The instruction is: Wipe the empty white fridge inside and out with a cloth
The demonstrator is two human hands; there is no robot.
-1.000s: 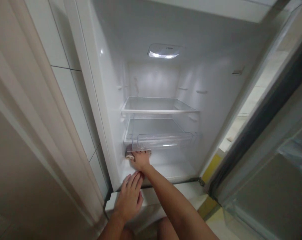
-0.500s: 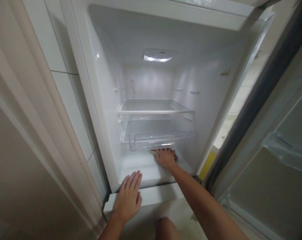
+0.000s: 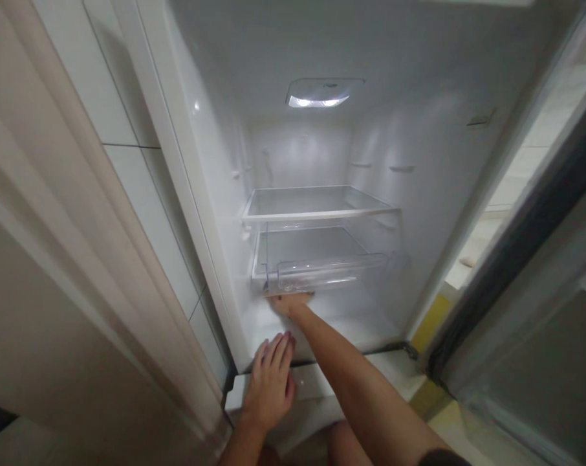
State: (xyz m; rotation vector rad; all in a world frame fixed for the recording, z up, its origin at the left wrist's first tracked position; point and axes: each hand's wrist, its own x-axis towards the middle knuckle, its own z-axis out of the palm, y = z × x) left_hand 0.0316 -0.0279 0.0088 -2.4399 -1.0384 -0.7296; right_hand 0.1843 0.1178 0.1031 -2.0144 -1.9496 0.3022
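My right hand (image 3: 287,303) reaches into an open refrigerator (image 3: 341,327), low on the left of its white floor. It presses a patterned cloth (image 3: 268,288), of which only small bits show around the fingers. The drawer's lower edge partly covers that hand. My left hand (image 3: 271,382) rests with fingers stretched out on the refrigerator's front lower edge, holding nothing. Right above my right hand is a clear plastic drawer (image 3: 334,273).
A glass shelf (image 3: 317,202) sits above the drawer, and a lit lamp (image 3: 322,97) is on the ceiling inside. The open door (image 3: 530,323) stands at the right. At the left are a pale tiled wall (image 3: 147,213) and a beige panel (image 3: 79,259).
My right hand has moved left across the refrigerator floor with the cloth. My left hand stays at the front edge. The view has shifted slightly and come closer.
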